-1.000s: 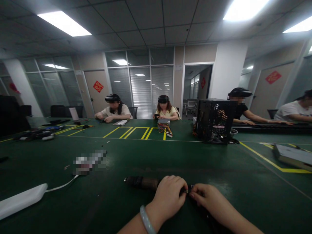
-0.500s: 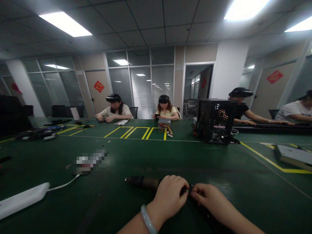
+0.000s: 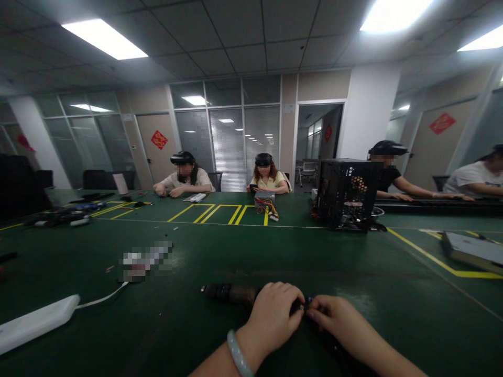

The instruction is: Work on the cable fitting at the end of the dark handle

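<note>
A dark cylindrical tool (image 3: 236,294) with a black ringed end and a small metal tip lies on the green table near its front. My left hand (image 3: 275,314), a pale bangle (image 3: 239,353) at its wrist, is wrapped round the tool's right end. Close to its right, my right hand (image 3: 330,314) pinches something small and dark beside that end. A small metallic bit shows between the two hands. Under my right hand a dark cable or part runs down toward the front edge, mostly hidden.
A white power strip (image 3: 39,323) with a cord lies at the left front. Behind stand a black computer case (image 3: 346,196) and a power supply (image 3: 265,196) with coloured wires. A grey box (image 3: 475,251) is at the right. Several people sit across the table.
</note>
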The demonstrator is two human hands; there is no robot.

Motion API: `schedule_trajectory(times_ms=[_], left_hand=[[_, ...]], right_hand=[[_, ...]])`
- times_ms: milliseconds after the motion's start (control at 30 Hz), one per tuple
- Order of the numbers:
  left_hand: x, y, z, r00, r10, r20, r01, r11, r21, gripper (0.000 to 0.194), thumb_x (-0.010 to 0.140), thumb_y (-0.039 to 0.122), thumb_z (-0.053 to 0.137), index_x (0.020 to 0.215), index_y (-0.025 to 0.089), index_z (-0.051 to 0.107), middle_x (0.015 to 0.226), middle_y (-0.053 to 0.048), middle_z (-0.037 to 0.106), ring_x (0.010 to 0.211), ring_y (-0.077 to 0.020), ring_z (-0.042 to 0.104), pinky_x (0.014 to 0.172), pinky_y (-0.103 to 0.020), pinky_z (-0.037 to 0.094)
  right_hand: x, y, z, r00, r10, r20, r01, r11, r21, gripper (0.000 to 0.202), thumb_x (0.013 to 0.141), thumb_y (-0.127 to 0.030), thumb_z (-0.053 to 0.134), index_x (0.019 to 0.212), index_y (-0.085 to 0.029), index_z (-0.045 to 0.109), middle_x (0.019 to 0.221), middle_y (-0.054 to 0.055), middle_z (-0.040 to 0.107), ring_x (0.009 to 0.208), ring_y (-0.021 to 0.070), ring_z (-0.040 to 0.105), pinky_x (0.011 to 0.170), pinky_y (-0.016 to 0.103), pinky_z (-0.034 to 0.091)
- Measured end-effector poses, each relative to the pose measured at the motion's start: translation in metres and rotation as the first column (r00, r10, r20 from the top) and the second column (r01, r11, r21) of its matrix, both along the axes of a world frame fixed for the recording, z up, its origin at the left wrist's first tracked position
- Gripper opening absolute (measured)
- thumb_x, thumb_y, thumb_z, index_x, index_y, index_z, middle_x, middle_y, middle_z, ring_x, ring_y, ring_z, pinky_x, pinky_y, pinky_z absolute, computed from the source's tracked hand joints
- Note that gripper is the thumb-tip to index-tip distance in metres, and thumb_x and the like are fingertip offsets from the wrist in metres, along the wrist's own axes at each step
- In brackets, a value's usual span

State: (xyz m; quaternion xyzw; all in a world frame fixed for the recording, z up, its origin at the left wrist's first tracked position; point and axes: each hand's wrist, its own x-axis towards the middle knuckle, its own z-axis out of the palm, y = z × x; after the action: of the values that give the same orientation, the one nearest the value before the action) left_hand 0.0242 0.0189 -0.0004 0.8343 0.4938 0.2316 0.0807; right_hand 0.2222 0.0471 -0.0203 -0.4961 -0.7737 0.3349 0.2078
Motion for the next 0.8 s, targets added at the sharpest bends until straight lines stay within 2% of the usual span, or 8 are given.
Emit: schedule_trajectory(times_ms=[100,233,367,533,800], left_hand=[[0.0000,-0.0006,0.0012,1.000,0.015,-0.027,-0.015,1.000,-0.009,0.023,0.082,0.022,0.060,0.105,0.026,0.056,0.102,0.002,0.063,0.096,-0.0192,0.054,0.084,-0.033,0.038],[-0.0007,0.0013,-0.0018,0.999,0.003,-0.040,-0.003,1.000,0.006,0.016,0.083,0.017,0.057,0.097,0.025,0.057,0.097,0.002,0.063,0.094,-0.0179,0.054,0.083,-0.032,0.037],[-0.0011,0.0027,-0.0058,1.000,-0.019,0.004,0.019,0.999,0.032,0.013,0.084,0.020,0.057,0.096,0.026,0.058,0.097,0.003,0.064,0.094,-0.0178,0.054,0.083,-0.032,0.036],[-0.0006,0.0031,-0.0071,1.000,0.005,0.024,-0.005,1.000,0.026,0.022,0.080,0.018,0.060,0.100,0.027,0.057,0.098,0.004,0.063,0.093,-0.0179,0.055,0.081,-0.032,0.036],[0.0008,0.0037,-0.0044,1.000,-0.020,0.002,0.020,0.999,0.025,0.012,0.085,0.022,0.058,0.095,0.027,0.058,0.097,0.003,0.064,0.094,-0.0175,0.056,0.082,-0.031,0.038]], right_hand=[[0.0002,0.0009,-0.0020,1.000,0.003,-0.001,-0.003,1.000,-0.006,0.020,0.087,-0.032,0.053,0.078,-0.019,0.065,0.066,-0.001,0.066,0.061,0.0136,0.059,0.054,0.021,0.036],[0.0004,0.0029,-0.0053,1.000,0.011,-0.001,-0.011,1.000,-0.007,0.020,0.087,-0.033,0.053,0.080,-0.019,0.066,0.066,-0.001,0.066,0.060,0.0137,0.060,0.054,0.021,0.036],[0.0004,0.0026,-0.0042,1.000,0.012,-0.008,-0.012,1.000,0.015,0.019,0.087,-0.032,0.053,0.081,-0.019,0.067,0.067,-0.001,0.067,0.061,0.0140,0.060,0.055,0.021,0.037],[0.0003,0.0012,-0.0030,1.000,0.010,-0.003,-0.010,1.000,0.023,0.019,0.086,-0.030,0.054,0.078,-0.019,0.067,0.065,-0.001,0.067,0.061,0.0133,0.060,0.055,0.020,0.037],[0.0012,-0.0007,-0.0028,1.000,-0.004,-0.016,0.005,0.999,0.041,0.019,0.087,-0.032,0.055,0.079,-0.020,0.068,0.065,-0.002,0.067,0.060,0.0123,0.059,0.054,0.020,0.036]])
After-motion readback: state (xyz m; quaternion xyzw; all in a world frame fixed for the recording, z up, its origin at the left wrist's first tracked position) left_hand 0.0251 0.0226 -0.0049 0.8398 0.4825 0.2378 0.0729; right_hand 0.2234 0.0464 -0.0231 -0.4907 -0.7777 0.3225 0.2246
